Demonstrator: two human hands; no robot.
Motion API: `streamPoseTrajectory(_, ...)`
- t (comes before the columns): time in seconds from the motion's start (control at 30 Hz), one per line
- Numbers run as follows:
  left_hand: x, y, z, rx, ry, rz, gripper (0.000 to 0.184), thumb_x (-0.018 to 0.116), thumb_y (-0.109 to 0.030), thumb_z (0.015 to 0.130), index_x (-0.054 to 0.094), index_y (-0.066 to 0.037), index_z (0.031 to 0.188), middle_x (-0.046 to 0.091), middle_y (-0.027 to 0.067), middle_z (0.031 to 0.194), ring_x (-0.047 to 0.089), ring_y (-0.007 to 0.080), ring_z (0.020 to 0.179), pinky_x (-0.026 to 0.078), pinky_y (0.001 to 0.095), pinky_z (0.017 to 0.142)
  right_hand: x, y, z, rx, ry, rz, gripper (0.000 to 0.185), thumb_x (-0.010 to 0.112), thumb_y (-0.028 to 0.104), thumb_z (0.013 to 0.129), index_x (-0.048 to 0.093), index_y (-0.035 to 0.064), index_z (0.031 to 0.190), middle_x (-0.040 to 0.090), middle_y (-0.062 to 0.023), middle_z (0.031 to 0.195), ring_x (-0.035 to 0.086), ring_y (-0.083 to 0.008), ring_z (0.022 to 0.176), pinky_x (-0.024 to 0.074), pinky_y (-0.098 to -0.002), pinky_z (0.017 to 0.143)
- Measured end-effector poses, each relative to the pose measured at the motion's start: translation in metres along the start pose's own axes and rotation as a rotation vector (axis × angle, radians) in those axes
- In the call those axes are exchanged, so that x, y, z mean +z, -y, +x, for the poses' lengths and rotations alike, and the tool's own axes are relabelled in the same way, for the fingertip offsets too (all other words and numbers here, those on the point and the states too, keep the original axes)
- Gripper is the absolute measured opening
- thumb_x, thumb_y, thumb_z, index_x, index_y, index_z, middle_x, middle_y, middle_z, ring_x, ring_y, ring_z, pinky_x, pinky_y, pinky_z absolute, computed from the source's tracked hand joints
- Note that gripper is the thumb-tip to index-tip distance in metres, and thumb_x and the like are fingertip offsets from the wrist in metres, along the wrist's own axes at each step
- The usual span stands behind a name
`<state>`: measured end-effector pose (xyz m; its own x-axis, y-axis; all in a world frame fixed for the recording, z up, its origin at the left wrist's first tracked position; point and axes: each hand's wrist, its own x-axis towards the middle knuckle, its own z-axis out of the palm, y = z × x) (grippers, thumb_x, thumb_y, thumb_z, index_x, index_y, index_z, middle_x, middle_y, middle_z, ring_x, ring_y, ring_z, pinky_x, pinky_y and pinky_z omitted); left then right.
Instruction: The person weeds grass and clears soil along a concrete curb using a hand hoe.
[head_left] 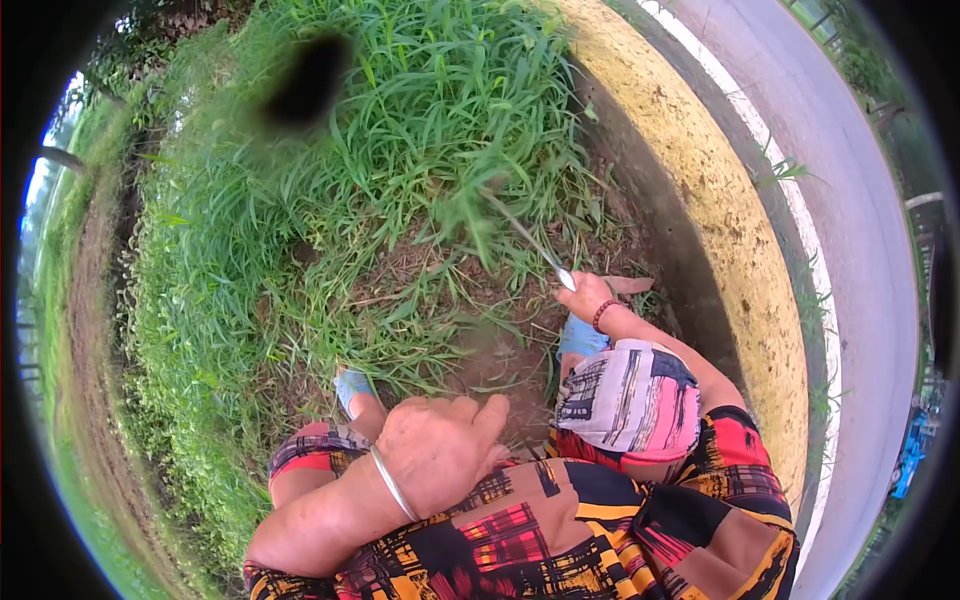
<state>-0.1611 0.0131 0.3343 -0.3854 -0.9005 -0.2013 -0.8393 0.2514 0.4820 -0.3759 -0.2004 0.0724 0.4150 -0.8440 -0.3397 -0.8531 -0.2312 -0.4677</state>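
Observation:
My right hand (588, 299), with a dark red bead bracelet at its wrist, is closed around the wooden handle of a sickle-like tool (530, 237). Its thin metal shaft points up and left into the tall green grass (470, 110). The working end is blurred among the blades, so its shape cannot be made out. Close to the camera, my left hand (440, 450) is curled before my body, back of the hand upward, a metal bangle at the wrist. Nothing shows in it; the palm side is hidden. Cut or flattened grass (390, 320) lies on the soil between my feet.
A yellow-painted curb (730, 210) runs along the right, with a white line and a paved road (830, 180) beyond it. My blue footwear (352, 386) shows on the ground. Dense weeds (190, 330) grow at left, beside a dirt track (85, 320).

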Motion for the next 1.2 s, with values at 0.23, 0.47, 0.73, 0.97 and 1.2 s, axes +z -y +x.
streamPoseTrajectory(0.23, -0.008, 0.004, 0.003, -0.018, 0.011, -0.018, 0.044, 0.064, -0.026, 0.076, 0.049, -0.005, 0.112, 0.056, 0.0087, 0.074, 0.060, 0.0266, 0.066, 0.046, 0.0378, 0.058, -0.026, 0.003, -0.002, -0.019, -0.145, 0.399, 0.038, 0.054, 0.041, 0.082, 0.059, 0.0035, 0.086, 0.062, -0.0181, 0.075, 0.060, -0.0346, 0.070, 0.0460, -0.0408, 0.065)
streamPoseTrajectory(0.47, -0.002, 0.009, 0.006, -0.061, 0.018, -0.023, 0.043, 0.063, -0.027, 0.077, 0.050, -0.005, 0.112, 0.057, 0.0088, 0.075, 0.060, 0.0271, 0.067, 0.045, 0.0398, 0.060, -0.051, -0.006, 0.073, -0.230, -0.576, 0.452, 0.030, 0.046, 0.034, 0.090, 0.053, 0.0073, 0.078, 0.045, 0.0011, 0.052, 0.041, -0.0074, 0.043, 0.0333, -0.0261, 0.040)
streamPoseTrajectory(0.73, -0.004, 0.011, 0.002, -0.072, 0.031, 0.003, 0.040, 0.064, -0.025, 0.076, 0.051, -0.001, 0.106, 0.057, 0.0111, 0.073, 0.060, 0.0281, 0.064, 0.048, 0.0364, 0.059, 0.025, -0.086, 0.072, 0.153, -0.366, 0.010, 0.040, 0.050, 0.041, 0.085, 0.059, 0.0030, 0.095, 0.058, -0.0141, 0.062, 0.059, -0.0288, 0.064, 0.0461, -0.0379, 0.062)
streamPoseTrajectory(0.97, -0.005, 0.017, 0.003, -0.088, 0.030, -0.013, 0.042, 0.064, -0.025, 0.076, 0.051, -0.001, 0.107, 0.058, 0.0112, 0.074, 0.061, 0.0280, 0.064, 0.049, 0.0369, 0.059, -0.051, -0.009, 0.091, 0.023, -0.453, 0.469, 0.037, 0.052, 0.038, 0.087, 0.057, 0.0014, 0.090, 0.057, -0.0116, 0.064, 0.054, -0.0206, 0.057, 0.0447, -0.0347, 0.058)
streamPoseTrajectory(1.2, -0.006, 0.018, 0.004, -0.090, 0.031, -0.011, 0.042, 0.063, -0.026, 0.077, 0.051, -0.001, 0.109, 0.058, 0.0116, 0.074, 0.061, 0.0282, 0.064, 0.049, 0.0366, 0.060, 0.017, -0.062, 0.099, 0.177, -0.202, 0.013, 0.054, 0.035, 0.051, 0.089, 0.057, 0.0046, 0.105, 0.060, -0.0271, 0.096, 0.057, -0.0410, 0.094, 0.0417, -0.0492, 0.083)
